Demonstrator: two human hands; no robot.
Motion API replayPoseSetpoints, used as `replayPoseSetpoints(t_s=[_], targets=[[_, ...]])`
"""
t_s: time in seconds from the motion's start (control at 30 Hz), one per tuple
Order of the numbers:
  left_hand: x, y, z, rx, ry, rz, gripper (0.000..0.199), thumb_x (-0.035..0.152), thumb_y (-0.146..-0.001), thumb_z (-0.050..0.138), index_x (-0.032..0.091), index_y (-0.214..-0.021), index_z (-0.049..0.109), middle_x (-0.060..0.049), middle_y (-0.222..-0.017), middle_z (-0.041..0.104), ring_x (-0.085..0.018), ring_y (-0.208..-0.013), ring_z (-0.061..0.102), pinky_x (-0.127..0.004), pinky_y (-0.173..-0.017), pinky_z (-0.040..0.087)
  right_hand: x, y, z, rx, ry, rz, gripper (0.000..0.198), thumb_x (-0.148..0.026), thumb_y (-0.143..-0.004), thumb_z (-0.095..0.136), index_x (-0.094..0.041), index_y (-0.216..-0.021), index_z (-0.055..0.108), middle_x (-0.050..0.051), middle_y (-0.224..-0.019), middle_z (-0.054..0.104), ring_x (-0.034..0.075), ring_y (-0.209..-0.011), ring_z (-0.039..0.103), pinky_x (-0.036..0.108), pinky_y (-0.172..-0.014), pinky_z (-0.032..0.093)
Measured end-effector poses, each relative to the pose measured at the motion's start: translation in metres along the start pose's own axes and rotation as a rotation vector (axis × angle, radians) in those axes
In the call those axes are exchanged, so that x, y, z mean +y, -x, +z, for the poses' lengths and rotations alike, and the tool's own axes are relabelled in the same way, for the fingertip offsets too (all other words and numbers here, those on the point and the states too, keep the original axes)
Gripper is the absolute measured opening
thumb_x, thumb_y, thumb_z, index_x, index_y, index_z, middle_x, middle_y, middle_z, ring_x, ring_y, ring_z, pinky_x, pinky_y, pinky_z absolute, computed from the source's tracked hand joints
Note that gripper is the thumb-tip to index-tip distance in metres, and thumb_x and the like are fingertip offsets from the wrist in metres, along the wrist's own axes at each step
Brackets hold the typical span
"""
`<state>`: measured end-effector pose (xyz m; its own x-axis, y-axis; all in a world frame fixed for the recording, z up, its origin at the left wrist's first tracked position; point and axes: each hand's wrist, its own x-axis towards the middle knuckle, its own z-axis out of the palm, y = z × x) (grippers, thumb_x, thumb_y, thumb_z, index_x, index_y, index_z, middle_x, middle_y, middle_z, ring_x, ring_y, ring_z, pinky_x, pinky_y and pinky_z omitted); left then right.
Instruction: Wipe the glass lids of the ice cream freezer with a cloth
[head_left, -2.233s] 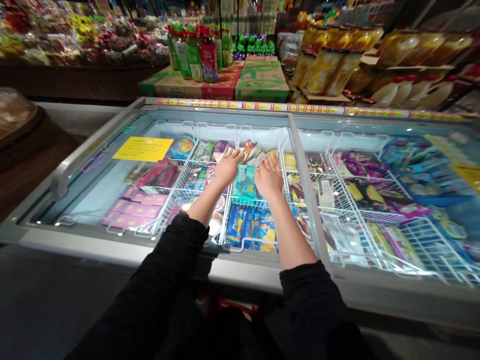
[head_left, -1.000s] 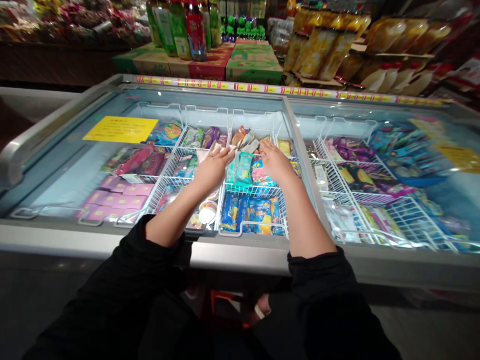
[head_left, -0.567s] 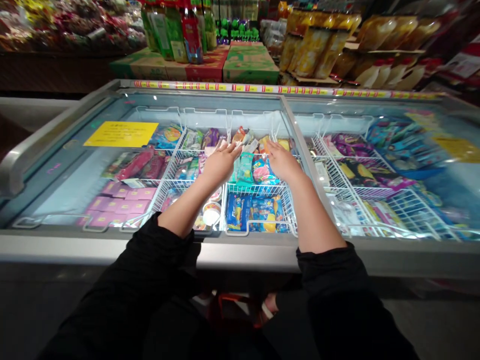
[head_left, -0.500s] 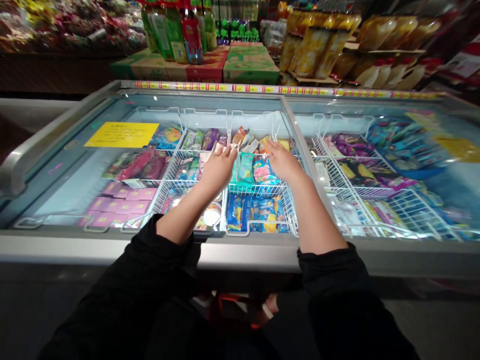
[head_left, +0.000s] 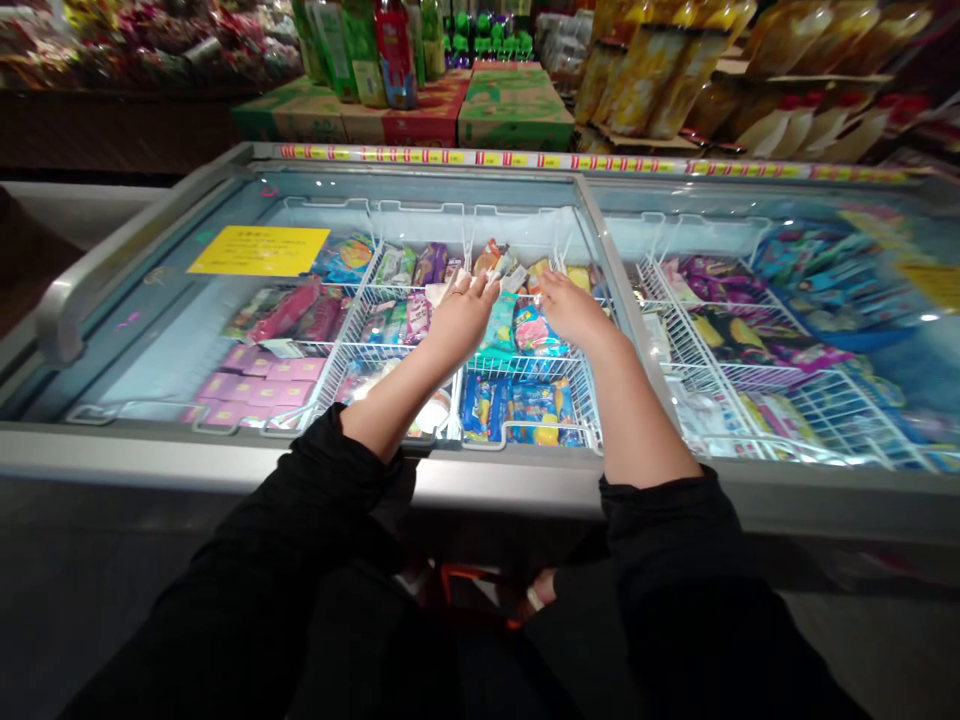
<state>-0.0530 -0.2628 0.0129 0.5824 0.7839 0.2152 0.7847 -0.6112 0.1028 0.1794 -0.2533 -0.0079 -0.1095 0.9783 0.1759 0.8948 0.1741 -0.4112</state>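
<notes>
My left hand [head_left: 463, 312] reaches over the middle baskets of a chest freezer [head_left: 517, 482], its fingers stretched forward and holding nothing I can see. To its right, my right hand [head_left: 574, 308] is also open, palm down, fingers pointing away from me. Between them lie a turquoise packet [head_left: 498, 330] and a blue and pink packet [head_left: 532, 332] in a white wire basket. Blue packets with yellow pictures [head_left: 484, 402] fill the basket nearer me. Brown and yellow packets [head_left: 491, 255] sit beyond my fingertips. Whether glass lies under my hands, I cannot tell.
A yellow sign [head_left: 259, 250] is on the glass at left, above pink boxes [head_left: 259, 388]. A metal lid frame [head_left: 613, 250] runs beside my right hand. Behind the freezer stand cartons [head_left: 516, 105], bottles [head_left: 396, 50] and jars of yellow contents [head_left: 652, 85].
The freezer and shelves sit slightly higher and further right in view. My left hand appears a little further right, nearer my right hand. Both hands keep their fingers stretched.
</notes>
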Motion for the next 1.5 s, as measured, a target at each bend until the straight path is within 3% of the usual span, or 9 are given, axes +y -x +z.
replayPoseSetpoints(t_s=[0.2, 0.33, 0.53, 0.67, 0.8, 0.93, 1.03, 1.27, 1.5], targets=[[0.031, 0.046, -0.003, 0.033, -0.095, -0.192, 0.057, 0.002, -0.104, 0.033, 0.001, -0.157, 0.052, -0.031, -0.163, 0.049, -0.045, -0.151, 0.05, -0.063, -0.121, 0.045, -0.01, 0.002, 0.0, 0.002, -0.001, 0.005, 0.063, -0.009, -0.095, 0.045, -0.006, -0.157, 0.055, 0.016, -0.169, 0.047, 0.029, -0.16, 0.039, 0.05, -0.135, 0.027], [0.056, 0.08, -0.002, 0.001, -0.088, -0.118, 0.06, 0.001, -0.102, 0.033, 0.003, -0.16, 0.05, -0.028, -0.166, 0.047, -0.044, -0.154, 0.046, -0.062, -0.124, 0.043, -0.025, 0.016, 0.001, -0.02, -0.065, -0.023, 0.064, -0.011, -0.096, 0.046, -0.011, -0.16, 0.054, 0.013, -0.171, 0.045, 0.029, -0.162, 0.036, 0.052, -0.136, 0.023], [0.035, 0.078, -0.013, -0.072, 0.003, 0.213, 0.073, -0.007, -0.094, 0.038, 0.018, -0.162, 0.049, -0.013, -0.171, 0.046, -0.032, -0.16, 0.04, -0.058, -0.132, 0.034, -0.039, 0.061, -0.007, -0.037, -0.207, -0.018, 0.067, -0.013, -0.096, 0.049, -0.02, -0.162, 0.053, 0.005, -0.173, 0.042, 0.024, -0.163, 0.033, 0.048, -0.137, 0.021], [0.026, 0.071, -0.021, -0.072, -0.045, 0.025, 0.064, -0.003, -0.101, 0.035, 0.009, -0.162, 0.047, -0.022, -0.17, 0.044, -0.036, -0.159, 0.041, -0.054, -0.128, 0.04, -0.048, 0.103, -0.009, -0.038, -0.184, 0.002, 0.065, -0.017, -0.098, 0.047, -0.023, -0.163, 0.051, 0.002, -0.174, 0.04, 0.024, -0.163, 0.033, 0.048, -0.137, 0.021], [0.038, 0.097, -0.019, -0.01, -0.111, -0.148, 0.061, 0.0, -0.102, 0.036, 0.007, -0.162, 0.045, -0.028, -0.165, 0.048, -0.04, -0.155, 0.047, -0.06, -0.124, 0.044, -0.061, 0.137, 0.002, -0.079, -0.152, -0.054, 0.067, -0.017, -0.1, 0.044, -0.028, -0.166, 0.047, -0.001, -0.174, 0.039, 0.024, -0.165, 0.029, 0.051, -0.137, 0.021], [0.049, 0.14, -0.024, -0.053, -0.064, -0.116, 0.069, -0.003, -0.097, 0.042, 0.01, -0.165, 0.041, -0.026, -0.167, 0.045, -0.04, -0.158, 0.041, -0.062, -0.125, 0.043, -0.075, 0.153, 0.011, -0.023, -0.059, -0.056, 0.069, -0.014, -0.1, 0.04, -0.024, -0.168, 0.043, 0.002, -0.175, 0.039, 0.025, -0.165, 0.027, 0.053, -0.138, 0.02], [0.05, 0.158, -0.032, -0.093, 0.027, -0.001, 0.074, -0.006, -0.094, 0.04, 0.017, -0.164, 0.046, -0.015, -0.171, 0.045, -0.036, -0.161, 0.038, -0.056, -0.129, 0.04, -0.083, 0.156, 0.011, 0.004, -0.021, -0.043, 0.07, -0.012, -0.1, 0.04, -0.022, -0.169, 0.041, 0.003, -0.175, 0.04, 0.027, -0.165, 0.029, 0.055, -0.138, 0.02], [0.041, 0.123, -0.019, -0.1, 0.223, 0.217, 0.066, -0.002, -0.098, 0.039, 0.024, -0.156, 0.057, -0.004, -0.169, 0.05, -0.027, -0.163, 0.033, -0.049, -0.134, 0.032, -0.088, 0.16, 0.008, 0.021, 0.001, -0.071, 0.07, -0.013, -0.101, 0.039, -0.025, -0.17, 0.039, 0.004, -0.172, 0.046, 0.028, -0.164, 0.032, 0.058, -0.137, 0.022], [0.046, 0.11, -0.021, -0.058, 0.169, 0.013, 0.07, -0.005, -0.098, 0.037, 0.021, -0.162, 0.05, -0.01, -0.172, 0.044, -0.031, -0.162, 0.037, -0.054, -0.13, 0.039, -0.081, 0.166, 0.006, 0.062, -0.008, -0.008, 0.072, -0.014, -0.101, 0.04, -0.022, -0.172, 0.035, 0.006, -0.174, 0.042, 0.03, -0.165, 0.03, 0.058, -0.137, 0.022]])
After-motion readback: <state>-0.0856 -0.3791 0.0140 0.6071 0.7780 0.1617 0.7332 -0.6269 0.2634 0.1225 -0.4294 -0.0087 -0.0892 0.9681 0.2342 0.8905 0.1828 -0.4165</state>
